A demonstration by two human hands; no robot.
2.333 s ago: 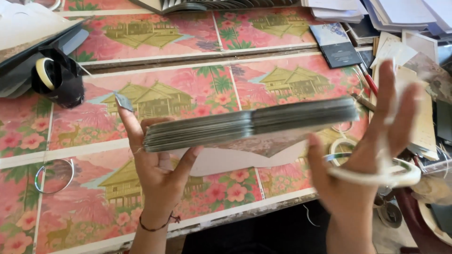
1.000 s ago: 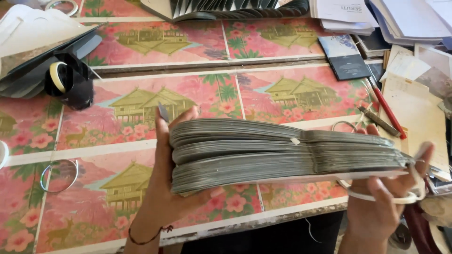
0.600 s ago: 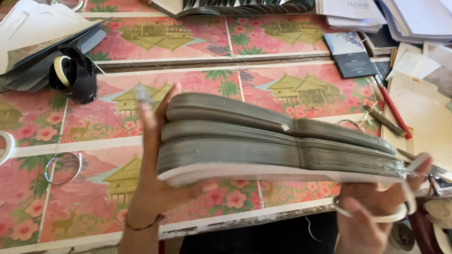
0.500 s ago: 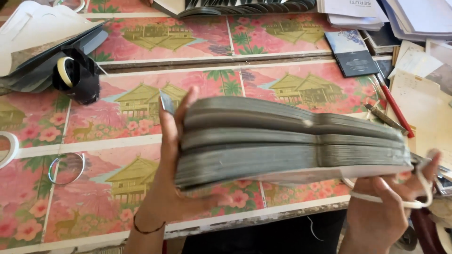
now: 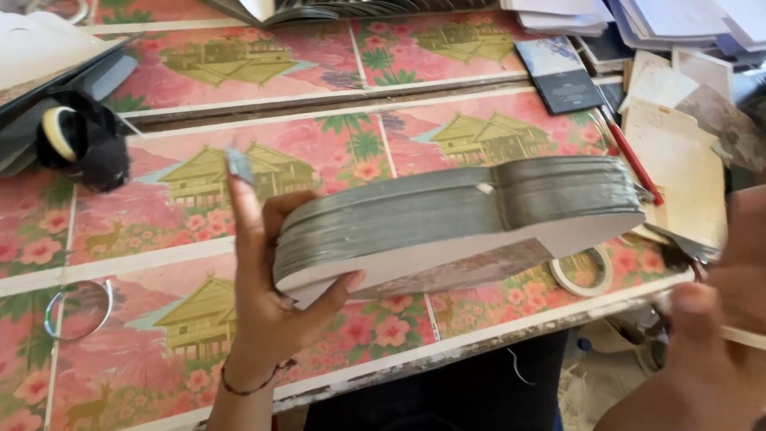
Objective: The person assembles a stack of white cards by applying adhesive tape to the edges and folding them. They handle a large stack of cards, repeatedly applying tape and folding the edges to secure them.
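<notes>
Your right hand [image 5: 710,359] sits lowest and closest at the bottom right corner, blurred, its fingers curled; a thin pale strip crosses just beside it, but whether you are pinching that strip cannot be told. Your left hand [image 5: 271,295] rises from the bottom edge with a thin bracelet [image 5: 247,389] at the wrist, and it grips the left end of a thick stack of grey cards [image 5: 455,219], thumb pressed under the white bottom sheet and fingers wrapped up behind the end, the index finger standing straight above it. The stack hangs in the air above the front of the table [image 5: 159,239], stretching to the right, clear of the flowered cloth with its house pictures. Under the stack's right end a tape roll [image 5: 582,271] lies flat near the table's front edge. A metal ring [image 5: 78,310] lies at the left, well apart from your hands. Farther back on the left sits a black tape dispenser [image 5: 80,144]. To the right, a red pencil [image 5: 632,156] lies beside loose papers [image 5: 678,160], and a dark booklet [image 5: 558,76] rests beyond them.
</notes>
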